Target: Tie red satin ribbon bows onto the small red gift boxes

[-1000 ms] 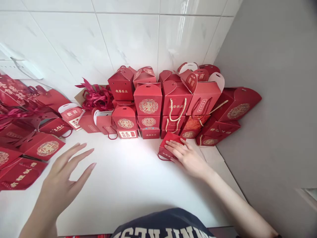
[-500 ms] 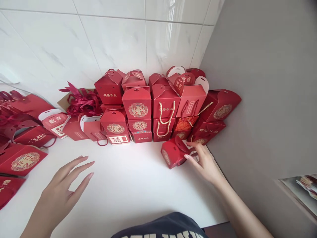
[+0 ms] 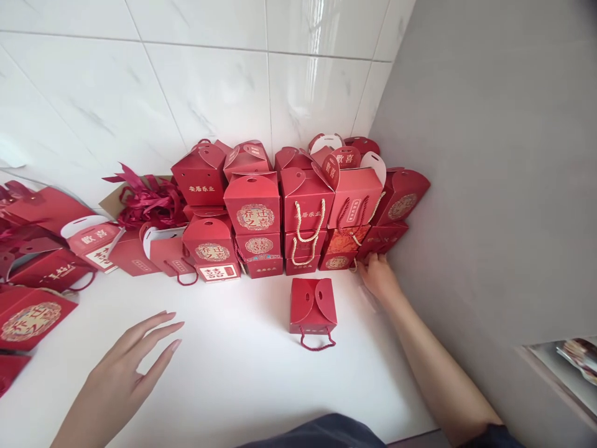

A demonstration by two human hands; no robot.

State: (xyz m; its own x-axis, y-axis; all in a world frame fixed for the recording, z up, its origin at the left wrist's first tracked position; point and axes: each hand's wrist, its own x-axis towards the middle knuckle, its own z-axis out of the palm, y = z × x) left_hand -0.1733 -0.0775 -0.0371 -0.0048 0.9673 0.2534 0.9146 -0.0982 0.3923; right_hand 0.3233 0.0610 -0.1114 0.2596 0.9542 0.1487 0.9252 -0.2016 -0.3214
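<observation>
A small red gift box [image 3: 313,305] with a dark red cord handle stands alone on the white tabletop, its rounded top flaps folded together. My right hand [image 3: 383,281] reaches past it and presses at the low front of the right-hand stack, against a dark red gift box [image 3: 383,239]; its fingertips are partly hidden there. Above that box sits another red gift box [image 3: 402,194] with a round gold print. My left hand [image 3: 133,364] hovers over the table at the left, fingers apart, holding nothing.
Several stacked red gift boxes [image 3: 252,208] line the tiled wall [image 3: 205,87]. Magenta ribbons [image 3: 152,202] lie in a heap behind the left boxes. More red boxes [image 3: 35,317] crowd the left edge. A grey wall [image 3: 489,186] bounds the right side.
My right hand let go of the small gift box, which now stands turned with its cord facing me. The hand moved to the right-hand stack, whose boxes have shifted left.
</observation>
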